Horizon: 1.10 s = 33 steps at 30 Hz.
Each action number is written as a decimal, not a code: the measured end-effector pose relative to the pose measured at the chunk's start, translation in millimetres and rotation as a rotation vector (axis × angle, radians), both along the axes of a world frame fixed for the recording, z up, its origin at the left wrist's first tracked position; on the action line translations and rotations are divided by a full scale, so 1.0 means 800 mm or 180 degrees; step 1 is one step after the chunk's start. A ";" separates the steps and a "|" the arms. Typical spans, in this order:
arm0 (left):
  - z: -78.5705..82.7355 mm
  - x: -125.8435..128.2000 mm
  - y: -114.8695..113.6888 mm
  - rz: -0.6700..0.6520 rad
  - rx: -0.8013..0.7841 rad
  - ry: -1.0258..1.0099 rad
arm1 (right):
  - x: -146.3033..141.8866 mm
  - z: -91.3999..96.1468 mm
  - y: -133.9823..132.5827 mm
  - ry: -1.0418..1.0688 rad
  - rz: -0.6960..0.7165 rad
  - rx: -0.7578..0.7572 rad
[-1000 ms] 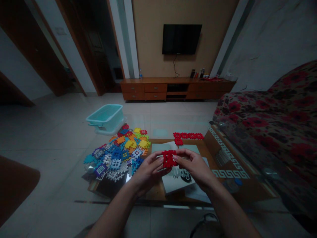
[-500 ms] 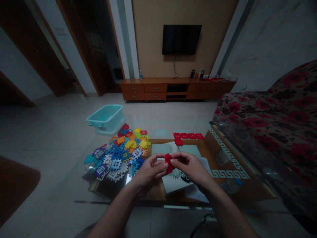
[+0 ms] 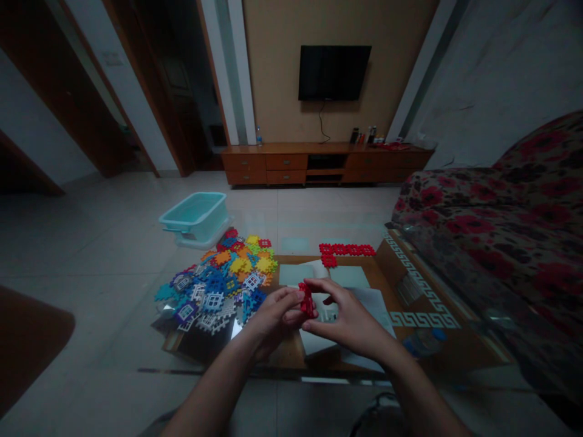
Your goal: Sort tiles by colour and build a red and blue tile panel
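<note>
Both my hands meet over the glass table point(image 3: 410, 285), pinching a small red plastic building piece point(image 3: 306, 300) between them. My left hand point(image 3: 273, 317) closes on its left side, and my right hand point(image 3: 348, 318) grips it from the right with fingertips above and below. The piece is turned almost edge-on to me. A joined row of red pieces point(image 3: 347, 249) lies flat on the table beyond my hands. To the left sits a heap of many-coloured pieces point(image 3: 218, 282).
White papers point(image 3: 346, 291) lie under my hands. A teal plastic tub point(image 3: 195, 215) stands on the floor beyond the heap. A flowered sofa point(image 3: 501, 218) runs along the right. A TV cabinet point(image 3: 325, 161) stands at the far wall.
The red piece faced me flat a second ago; now it is turned edge-on. My right hand has shifted slightly lower and to the right around it.
</note>
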<state>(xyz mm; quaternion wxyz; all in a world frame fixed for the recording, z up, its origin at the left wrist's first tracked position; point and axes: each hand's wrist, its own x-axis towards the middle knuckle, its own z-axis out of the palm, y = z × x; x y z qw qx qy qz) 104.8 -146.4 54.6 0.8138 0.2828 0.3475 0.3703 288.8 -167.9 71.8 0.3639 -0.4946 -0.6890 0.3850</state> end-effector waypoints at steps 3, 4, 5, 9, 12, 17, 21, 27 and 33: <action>0.002 0.000 -0.001 -0.0017 -0.0048 0.0045 | -0.002 -0.002 0.002 -0.0037 -0.0042 0.0041; 0.002 0.000 -0.001 -0.0021 -0.0072 0.0071 | -0.002 -0.002 0.003 -0.0035 -0.0044 0.0038; 0.002 0.000 -0.001 -0.0028 -0.0091 0.0100 | -0.002 -0.002 0.004 -0.0034 -0.0041 0.0030; 0.001 -0.002 0.000 -0.0145 -0.0068 0.0170 | -0.002 0.000 0.004 -0.0040 -0.0036 0.0013; -0.001 -0.004 0.001 -0.0254 -0.0045 0.0204 | -0.002 0.001 0.004 -0.0048 -0.0025 0.0010; -0.003 -0.004 0.000 -0.0304 -0.0028 0.0255 | -0.002 0.000 0.003 -0.0025 -0.0045 -0.0021; -0.001 -0.003 0.000 -0.0355 0.0019 0.0218 | -0.001 0.001 0.003 0.0017 -0.0012 -0.0014; 0.000 -0.002 0.000 -0.0328 -0.0024 0.0255 | -0.003 0.002 0.002 -0.0001 -0.0014 -0.0097; -0.011 -0.002 0.002 -0.0157 -0.0006 0.0231 | -0.004 0.003 0.001 -0.0056 -0.0067 -0.0040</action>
